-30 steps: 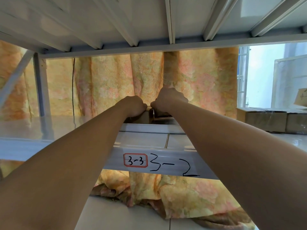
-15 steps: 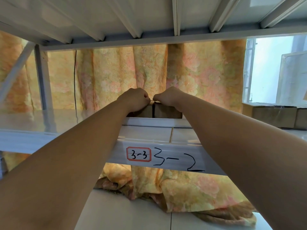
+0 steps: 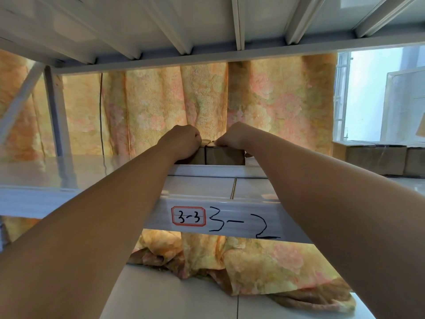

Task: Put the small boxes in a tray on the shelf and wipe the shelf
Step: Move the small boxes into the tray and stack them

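Deep on the shelf [image 3: 96, 171], both my hands, left hand [image 3: 181, 143] and right hand [image 3: 232, 138], curl closed over small boxes [image 3: 224, 155] inside the tray [image 3: 216, 170], best seated flush together.

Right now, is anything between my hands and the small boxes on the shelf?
Nothing visible. The left hand and right hand already rest on top of the brown boxes, which sit behind the tray's white rim.
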`<act>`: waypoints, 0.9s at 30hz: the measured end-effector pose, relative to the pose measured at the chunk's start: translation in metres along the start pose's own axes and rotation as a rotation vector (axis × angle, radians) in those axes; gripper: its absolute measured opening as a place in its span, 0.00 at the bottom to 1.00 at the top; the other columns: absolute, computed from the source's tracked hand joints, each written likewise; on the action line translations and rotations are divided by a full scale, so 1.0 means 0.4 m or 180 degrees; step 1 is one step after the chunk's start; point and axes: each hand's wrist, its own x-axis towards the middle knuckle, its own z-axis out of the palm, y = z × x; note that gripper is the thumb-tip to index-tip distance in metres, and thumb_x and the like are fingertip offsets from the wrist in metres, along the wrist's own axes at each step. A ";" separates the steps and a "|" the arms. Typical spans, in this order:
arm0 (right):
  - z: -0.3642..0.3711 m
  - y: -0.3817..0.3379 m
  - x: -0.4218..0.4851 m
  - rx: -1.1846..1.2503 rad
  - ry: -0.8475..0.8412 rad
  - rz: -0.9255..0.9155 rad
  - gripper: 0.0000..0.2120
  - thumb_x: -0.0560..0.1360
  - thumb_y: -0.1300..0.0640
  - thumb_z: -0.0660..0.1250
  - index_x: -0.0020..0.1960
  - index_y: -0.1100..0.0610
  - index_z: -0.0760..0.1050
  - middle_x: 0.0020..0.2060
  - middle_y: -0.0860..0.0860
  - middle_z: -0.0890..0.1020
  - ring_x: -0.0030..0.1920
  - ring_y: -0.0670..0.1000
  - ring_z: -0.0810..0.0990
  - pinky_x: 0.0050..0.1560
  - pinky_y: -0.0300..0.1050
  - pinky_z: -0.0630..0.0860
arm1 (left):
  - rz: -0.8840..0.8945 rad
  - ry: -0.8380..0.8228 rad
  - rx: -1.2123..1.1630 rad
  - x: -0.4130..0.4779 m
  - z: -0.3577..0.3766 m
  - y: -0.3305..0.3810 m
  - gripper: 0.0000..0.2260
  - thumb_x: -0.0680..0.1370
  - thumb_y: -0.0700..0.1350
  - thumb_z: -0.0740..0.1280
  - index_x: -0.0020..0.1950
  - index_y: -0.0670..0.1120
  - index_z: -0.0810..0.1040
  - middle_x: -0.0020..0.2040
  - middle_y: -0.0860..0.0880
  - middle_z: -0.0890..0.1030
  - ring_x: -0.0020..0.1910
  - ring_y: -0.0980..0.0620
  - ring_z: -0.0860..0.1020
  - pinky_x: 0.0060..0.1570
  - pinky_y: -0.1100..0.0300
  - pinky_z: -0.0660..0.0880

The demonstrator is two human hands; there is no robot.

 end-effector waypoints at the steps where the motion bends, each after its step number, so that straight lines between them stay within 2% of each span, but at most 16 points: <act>1: 0.001 -0.001 0.000 -0.0024 0.0027 -0.0051 0.08 0.75 0.55 0.66 0.45 0.60 0.72 0.32 0.50 0.67 0.32 0.50 0.67 0.32 0.38 0.65 | 0.0012 0.0135 -0.0010 -0.002 -0.001 0.003 0.13 0.79 0.44 0.57 0.49 0.42 0.80 0.46 0.44 0.79 0.45 0.46 0.75 0.40 0.57 0.71; 3: 0.001 -0.002 -0.013 -0.0087 0.0089 -0.0125 0.14 0.76 0.54 0.65 0.58 0.62 0.75 0.32 0.50 0.68 0.40 0.53 0.70 0.32 0.38 0.64 | 0.0050 0.0452 -0.0020 -0.008 -0.006 0.008 0.12 0.78 0.43 0.59 0.52 0.42 0.81 0.52 0.45 0.81 0.50 0.45 0.77 0.49 0.53 0.75; 4: 0.000 -0.001 -0.012 -0.0118 0.0104 -0.0166 0.16 0.77 0.54 0.64 0.59 0.63 0.75 0.33 0.51 0.69 0.45 0.53 0.70 0.32 0.39 0.64 | 0.0071 0.0552 -0.0033 -0.011 -0.009 0.011 0.12 0.78 0.43 0.59 0.52 0.42 0.81 0.53 0.44 0.81 0.51 0.45 0.77 0.51 0.52 0.75; 5: 0.003 -0.003 -0.014 -0.0171 0.0112 -0.0162 0.15 0.78 0.54 0.62 0.57 0.65 0.75 0.36 0.53 0.71 0.47 0.52 0.69 0.34 0.40 0.65 | 0.0104 0.0598 -0.0041 -0.014 -0.012 0.014 0.12 0.78 0.43 0.59 0.53 0.42 0.81 0.54 0.44 0.81 0.52 0.45 0.77 0.51 0.52 0.75; 7: 0.011 -0.003 -0.018 -0.0216 0.0319 -0.0153 0.15 0.80 0.52 0.59 0.41 0.62 0.73 0.40 0.54 0.73 0.48 0.52 0.71 0.36 0.40 0.66 | 0.0191 0.0630 -0.0051 -0.019 -0.015 0.024 0.12 0.78 0.43 0.60 0.54 0.42 0.81 0.56 0.43 0.79 0.52 0.45 0.77 0.51 0.52 0.74; 8: 0.013 -0.001 -0.011 -0.0177 0.0458 -0.0068 0.16 0.78 0.50 0.60 0.37 0.59 0.69 0.40 0.53 0.74 0.48 0.52 0.74 0.37 0.40 0.68 | 0.0237 0.0668 -0.0056 -0.022 -0.017 0.031 0.12 0.78 0.43 0.60 0.54 0.43 0.80 0.57 0.43 0.78 0.52 0.45 0.76 0.50 0.53 0.73; 9: 0.015 -0.004 -0.008 -0.0142 0.0601 -0.0012 0.16 0.76 0.47 0.61 0.38 0.59 0.69 0.40 0.53 0.76 0.49 0.54 0.76 0.40 0.42 0.71 | 0.0280 0.0730 -0.0068 -0.023 -0.020 0.037 0.12 0.78 0.43 0.60 0.55 0.43 0.80 0.58 0.43 0.77 0.52 0.46 0.76 0.50 0.54 0.73; 11: 0.005 -0.007 0.003 -0.0012 0.0962 -0.0001 0.21 0.70 0.45 0.61 0.53 0.60 0.74 0.50 0.56 0.80 0.53 0.58 0.77 0.49 0.47 0.76 | 0.0380 0.0879 -0.0114 -0.021 -0.026 0.054 0.12 0.78 0.42 0.60 0.56 0.43 0.79 0.62 0.44 0.74 0.54 0.47 0.76 0.51 0.55 0.73; 12: -0.007 -0.009 -0.005 -0.0085 0.1094 -0.0032 0.24 0.69 0.46 0.60 0.60 0.58 0.74 0.55 0.56 0.79 0.56 0.59 0.76 0.53 0.50 0.76 | 0.0437 0.0924 -0.0133 -0.018 -0.031 0.065 0.12 0.78 0.42 0.60 0.57 0.43 0.79 0.63 0.45 0.73 0.56 0.47 0.75 0.53 0.54 0.73; 14: -0.038 -0.003 -0.030 -0.0324 0.1291 -0.0095 0.22 0.71 0.50 0.60 0.64 0.55 0.73 0.59 0.55 0.78 0.60 0.59 0.74 0.57 0.53 0.75 | 0.0517 0.0930 -0.0183 -0.009 -0.040 0.098 0.12 0.78 0.43 0.60 0.58 0.44 0.79 0.65 0.46 0.72 0.56 0.48 0.75 0.54 0.54 0.74; 18: -0.117 0.055 -0.053 -0.0633 0.1585 -0.0070 0.15 0.73 0.55 0.60 0.58 0.58 0.76 0.55 0.57 0.78 0.60 0.60 0.73 0.56 0.52 0.75 | 0.0586 0.0685 -0.0293 0.019 -0.047 0.196 0.13 0.78 0.45 0.60 0.61 0.46 0.76 0.64 0.45 0.74 0.56 0.46 0.76 0.54 0.54 0.74; 23: -0.199 0.150 -0.105 -0.1316 0.1781 0.0115 0.13 0.73 0.61 0.59 0.55 0.58 0.75 0.53 0.57 0.79 0.63 0.59 0.71 0.54 0.50 0.72 | 0.0492 0.0547 -0.0406 0.046 -0.029 0.327 0.13 0.76 0.45 0.61 0.59 0.47 0.76 0.56 0.46 0.79 0.50 0.46 0.77 0.51 0.52 0.77; 25: -0.230 0.187 -0.121 -0.1511 0.1874 0.0174 0.08 0.73 0.61 0.59 0.49 0.58 0.74 0.51 0.56 0.80 0.61 0.59 0.73 0.53 0.50 0.74 | 0.0581 0.0544 -0.0381 0.050 -0.025 0.383 0.12 0.76 0.44 0.61 0.58 0.46 0.77 0.55 0.46 0.80 0.48 0.48 0.77 0.47 0.55 0.76; 27: -0.260 0.213 -0.140 -0.1605 0.1954 0.0261 0.05 0.73 0.62 0.58 0.46 0.57 0.72 0.51 0.57 0.80 0.59 0.59 0.74 0.53 0.51 0.75 | 0.0692 0.0490 -0.0449 0.053 -0.022 0.441 0.12 0.76 0.43 0.61 0.58 0.44 0.77 0.57 0.46 0.78 0.50 0.48 0.76 0.48 0.55 0.75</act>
